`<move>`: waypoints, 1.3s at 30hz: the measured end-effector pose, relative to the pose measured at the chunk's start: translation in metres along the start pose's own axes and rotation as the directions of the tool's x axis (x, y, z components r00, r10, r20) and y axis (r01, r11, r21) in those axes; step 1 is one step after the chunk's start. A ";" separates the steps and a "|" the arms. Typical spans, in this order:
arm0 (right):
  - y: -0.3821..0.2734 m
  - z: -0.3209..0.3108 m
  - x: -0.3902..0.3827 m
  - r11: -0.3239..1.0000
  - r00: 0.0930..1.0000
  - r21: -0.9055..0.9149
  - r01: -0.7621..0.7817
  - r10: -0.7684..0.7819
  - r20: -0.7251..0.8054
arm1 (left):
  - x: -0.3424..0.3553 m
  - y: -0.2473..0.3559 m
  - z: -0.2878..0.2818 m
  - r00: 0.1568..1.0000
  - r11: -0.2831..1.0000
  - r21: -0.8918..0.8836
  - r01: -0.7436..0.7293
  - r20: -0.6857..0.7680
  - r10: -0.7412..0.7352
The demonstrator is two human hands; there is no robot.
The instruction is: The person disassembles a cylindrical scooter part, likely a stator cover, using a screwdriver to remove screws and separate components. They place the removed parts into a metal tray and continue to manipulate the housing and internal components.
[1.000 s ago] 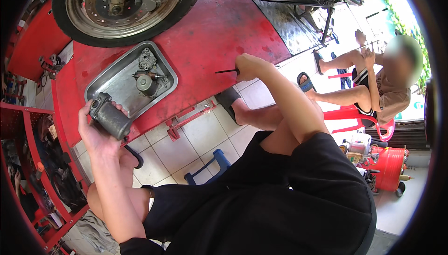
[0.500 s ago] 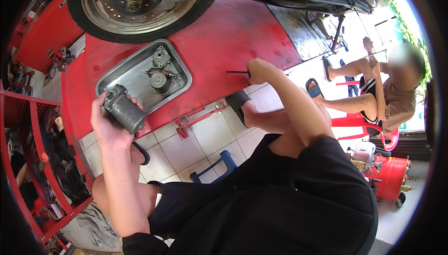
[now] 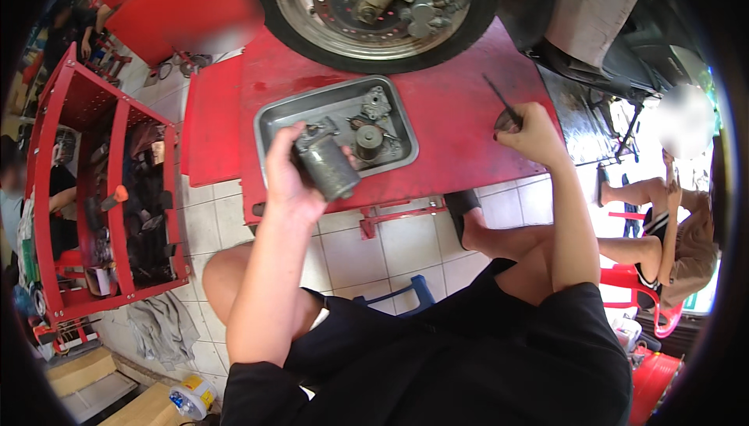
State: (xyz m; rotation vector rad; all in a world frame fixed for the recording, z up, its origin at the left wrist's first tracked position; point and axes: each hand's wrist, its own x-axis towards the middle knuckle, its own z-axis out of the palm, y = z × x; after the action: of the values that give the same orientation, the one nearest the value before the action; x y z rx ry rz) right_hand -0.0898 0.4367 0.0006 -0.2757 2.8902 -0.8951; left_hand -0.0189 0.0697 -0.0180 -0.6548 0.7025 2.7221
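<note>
Left of centre, the left hand (image 3: 289, 172) curls partway round a tilted grey metal cylinder (image 3: 331, 170), which overlaps the lower rim of the metal tray (image 3: 282, 119). Right of centre, the right hand (image 3: 538, 137) closes round a dark thin-shafted tool (image 3: 501, 97). A loose grip could let the smooth cylinder slip past the bench (image 3: 460, 126) edge onto the tiles (image 3: 351, 248) below. Sideways room lies between tray and right hand; the wheel (image 3: 382, 65) limits reach toward the upper middle.
</note>
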 end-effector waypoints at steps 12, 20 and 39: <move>-0.143 0.020 -0.007 0.818 0.955 0.559 0.136 -0.258 0.144 | 0.006 -0.028 0.017 1.000 0.980 0.198 0.000 -0.009 0.002; -0.130 0.064 0.006 0.692 0.843 0.535 0.484 -0.533 -0.073 | 0.014 -0.040 0.023 0.994 0.970 0.221 -0.102 -0.009 0.107; -0.135 0.070 -0.005 0.753 0.852 0.426 0.502 -0.516 -0.094 | 0.010 -0.052 0.014 0.967 0.877 0.418 -0.237 0.187 0.172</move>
State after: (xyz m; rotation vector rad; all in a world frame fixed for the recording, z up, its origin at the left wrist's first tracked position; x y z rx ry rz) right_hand -0.0548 0.2902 0.0204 -1.0537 2.5034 -1.5681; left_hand -0.0147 0.1224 -0.0328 -0.2838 1.3590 2.6123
